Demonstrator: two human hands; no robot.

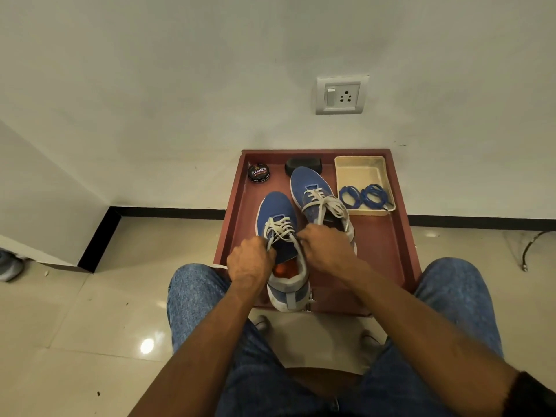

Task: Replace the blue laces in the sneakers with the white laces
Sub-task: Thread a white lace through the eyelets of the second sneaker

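A round polish tin (258, 173) and a black brush (303, 165) are set at the far edge of a red-brown table (382, 251). A wall socket (341, 95) is mounted above. A grey shoe (9, 266) is seen far left.

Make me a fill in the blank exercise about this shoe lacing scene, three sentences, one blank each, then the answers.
1. Both hands, the left hand and the right hand, pinch the ends of the ____ lace on the near sneaker.
2. The two coiled blue laces lie in the cream ____.
3. The far sneaker, beside the polish tin, already carries a lace tied in a ____.

Answers: white; tray; bow
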